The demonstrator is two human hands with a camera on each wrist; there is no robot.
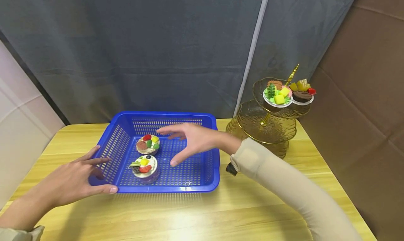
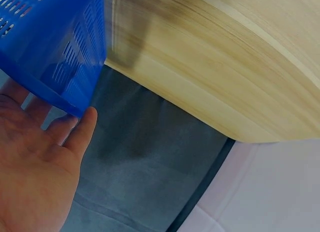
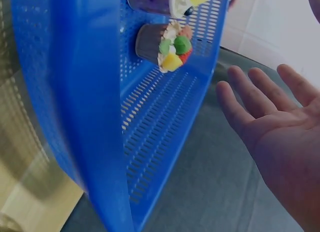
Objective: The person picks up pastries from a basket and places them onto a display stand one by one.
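While the left hand (image 1: 74,179) touches the blue basket (image 1: 202,183), the right hand (image 1: 192,139) floats above.
Both hands' fingers are spread; two cupcakes (image 1: 147,144) sit just under the right fingertips (image 1: 174,162).

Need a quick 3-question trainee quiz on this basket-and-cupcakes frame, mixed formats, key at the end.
1. How many cupcakes sit in the blue basket?
2. True or false: the right hand grips a cupcake.
3. Which hand touches the basket's front left corner? A) left hand B) right hand C) neither

Key
1. Two: the far cupcake and the near cupcake.
2. False; it hovers open over the basket, fingers spread, holding nothing.
3. A; its thumb lies along the front rim.
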